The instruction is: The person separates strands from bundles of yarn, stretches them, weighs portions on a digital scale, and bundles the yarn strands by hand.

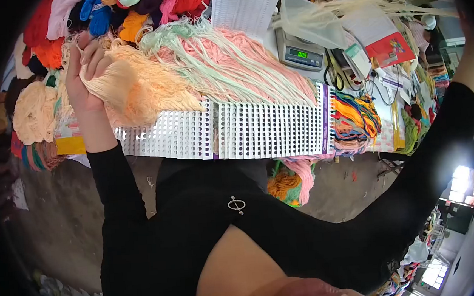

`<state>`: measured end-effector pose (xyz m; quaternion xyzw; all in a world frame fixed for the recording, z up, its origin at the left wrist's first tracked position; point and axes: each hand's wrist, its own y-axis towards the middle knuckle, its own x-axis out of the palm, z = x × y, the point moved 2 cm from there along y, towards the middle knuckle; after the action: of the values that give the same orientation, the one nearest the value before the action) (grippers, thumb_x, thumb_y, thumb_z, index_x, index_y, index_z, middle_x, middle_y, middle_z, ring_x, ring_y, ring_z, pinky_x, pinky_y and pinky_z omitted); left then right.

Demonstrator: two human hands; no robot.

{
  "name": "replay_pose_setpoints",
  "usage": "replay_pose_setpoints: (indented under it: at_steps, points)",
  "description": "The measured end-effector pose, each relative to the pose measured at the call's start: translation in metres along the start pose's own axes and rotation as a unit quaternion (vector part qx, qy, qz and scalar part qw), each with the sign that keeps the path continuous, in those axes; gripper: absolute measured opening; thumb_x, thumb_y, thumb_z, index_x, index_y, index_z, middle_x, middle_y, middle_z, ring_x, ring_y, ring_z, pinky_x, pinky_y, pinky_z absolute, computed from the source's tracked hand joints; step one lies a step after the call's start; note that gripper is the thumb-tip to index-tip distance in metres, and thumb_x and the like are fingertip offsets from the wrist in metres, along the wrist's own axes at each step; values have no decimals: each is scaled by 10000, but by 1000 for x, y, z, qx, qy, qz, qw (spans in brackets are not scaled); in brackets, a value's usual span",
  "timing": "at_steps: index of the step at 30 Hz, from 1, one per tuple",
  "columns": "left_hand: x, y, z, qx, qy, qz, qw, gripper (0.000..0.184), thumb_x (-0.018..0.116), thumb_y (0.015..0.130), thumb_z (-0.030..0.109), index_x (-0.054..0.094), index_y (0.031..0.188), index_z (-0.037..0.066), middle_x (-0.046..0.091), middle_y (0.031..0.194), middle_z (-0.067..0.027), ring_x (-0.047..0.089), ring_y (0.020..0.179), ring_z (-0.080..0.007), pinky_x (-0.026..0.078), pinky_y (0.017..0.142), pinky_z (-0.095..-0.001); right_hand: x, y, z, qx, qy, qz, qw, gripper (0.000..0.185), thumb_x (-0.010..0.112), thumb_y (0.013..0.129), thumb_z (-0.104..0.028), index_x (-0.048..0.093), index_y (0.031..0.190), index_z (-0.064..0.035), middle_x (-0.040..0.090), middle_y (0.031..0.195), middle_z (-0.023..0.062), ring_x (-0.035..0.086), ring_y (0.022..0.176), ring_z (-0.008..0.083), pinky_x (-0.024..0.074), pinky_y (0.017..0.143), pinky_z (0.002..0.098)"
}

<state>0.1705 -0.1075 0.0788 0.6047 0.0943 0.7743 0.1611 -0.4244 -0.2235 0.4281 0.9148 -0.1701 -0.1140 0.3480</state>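
My left hand (pixel 89 63) is raised over the left of the table, its fingers curled round a bundle of peach thread (pixel 114 85) that hangs down from the palm. Under it lie more peach strands (pixel 161 82), fastened along a white perforated card (pixel 164 132). A second such card (pixel 268 126) beside it carries pink and pale green strands (pixel 242 59). Far to the right, my right hand (pixel 467 30) is stretched out at the dark edge of view. Long cream strands (pixel 392 4) run up to it; its fingers are hard to make out.
Coloured yarn skeins (pixel 96 15) are heaped at the back left. A digital scale (pixel 300 55) with a clear plastic tray (pixel 310 19) stands at the back. Near it are black-handled scissors (pixel 330 71), a red card (pixel 389 46) and multicoloured threads (pixel 355 115).
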Motion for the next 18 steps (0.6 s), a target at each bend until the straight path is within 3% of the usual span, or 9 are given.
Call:
replay_pose_setpoints:
  at_steps: [1, 4, 7, 10, 13, 14, 15, 16, 18]
  points:
    - [2, 0, 2, 2, 0, -15, 1000, 296, 422, 937, 201, 521, 1035, -59, 357, 665, -7, 300, 458, -69, 271, 454, -210, 3, 7, -2, 4, 3, 9, 1000, 207, 504, 836, -285, 596, 886, -105, 604, 1048, 80, 553, 969, 254, 371, 848, 488]
    - [11, -4, 3, 0, 8, -30, 1000, 324, 408, 939, 193, 492, 1112, -68, 354, 667, 1, 313, 454, -66, 278, 464, -217, 8, 17, 30, 10, 39, -36, 999, 204, 514, 833, -257, 587, 924, -90, 582, 1093, 99, 531, 1025, 272, 374, 874, 484]
    - [27, -6, -7, 12, 23, -41, 999, 408, 410, 940, 215, 386, 1239, -61, 384, 706, -13, 325, 450, -62, 303, 467, -216, 22, 15, 126, 104, -25, -173, 979, 451, 332, 929, -320, 414, 1263, -28, 440, 1303, 95, 388, 1230, 207, 264, 1049, 353]
    - [48, -6, -26, -23, 57, -72, 996, 559, 450, 923, 289, 255, 1324, -47, 417, 747, -24, 341, 471, -36, 307, 457, -189, 55, -62, 205, 84, -138, -270, 949, 408, 423, 896, -329, 518, 1188, -60, 527, 1198, 67, 455, 1145, 170, 322, 964, 319]
    - [54, -10, -44, -18, 136, -70, 988, 592, 411, 932, 321, 202, 1350, -42, 430, 781, -32, 340, 472, -25, 318, 461, -181, 65, -155, 305, 76, -354, -320, 876, 246, 480, 848, -235, 611, 936, -46, 602, 826, 84, 578, 827, 180, 426, 738, 323]
    - [54, -13, -50, -21, 125, -49, 991, 446, 390, 940, 302, 390, 1223, -42, 424, 768, -35, 332, 473, -38, 316, 468, -183, 73, -195, 324, 87, -450, -348, 818, 233, 495, 833, -222, 631, 841, -33, 613, 682, 100, 609, 714, 188, 454, 655, 329]
    - [46, -15, -54, -33, 137, -52, 989, 351, 390, 943, 288, 451, 1100, -20, 400, 746, -28, 323, 482, -47, 305, 471, -187, 82, -236, 322, 185, -487, -339, 784, 172, 541, 804, -212, 643, 867, -88, 627, 729, 136, 613, 721, 276, 463, 647, 386]
    - [39, -16, -58, -46, 149, -53, 986, 300, 389, 945, 274, 511, 976, 2, 375, 725, -21, 314, 491, -57, 295, 474, -192, 78, -272, 330, 68, -529, -329, 780, 204, 525, 835, -261, 624, 897, -93, 623, 800, 128, 613, 723, 274, 463, 648, 394]
    - [46, -20, -73, -35, 194, 17, 980, 297, 371, 950, 264, 462, 795, 27, 376, 704, -30, 320, 513, -82, 304, 498, -214, 81, -314, 312, 32, -549, -291, 783, 216, 546, 838, -261, 607, 952, -89, 601, 903, 121, 613, 726, 274, 467, 651, 376]
